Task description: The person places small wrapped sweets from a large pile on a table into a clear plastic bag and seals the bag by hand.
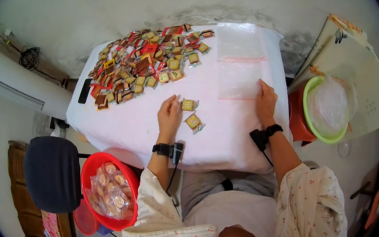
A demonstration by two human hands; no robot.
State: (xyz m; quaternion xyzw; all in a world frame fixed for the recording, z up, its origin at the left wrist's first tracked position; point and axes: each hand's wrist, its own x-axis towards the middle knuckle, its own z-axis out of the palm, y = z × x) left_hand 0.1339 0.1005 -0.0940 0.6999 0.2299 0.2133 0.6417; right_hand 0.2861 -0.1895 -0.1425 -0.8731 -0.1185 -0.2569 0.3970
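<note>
My left hand rests flat on the white-covered table, fingers touching a small yellow wrapped snack. A second wrapped snack lies just to its right. My right hand lies on the cloth at the lower corner of a clear zip bag. A second clear bag lies above it. A large heap of small wrapped snacks, red, yellow and brown, covers the far left of the table. Both wrists wear black bands.
A red basin with filled clear packets stands on the floor at my left, beside a dark chair. At my right a green bowl holding clear bags sits on a red stool. Cardboard leans behind it.
</note>
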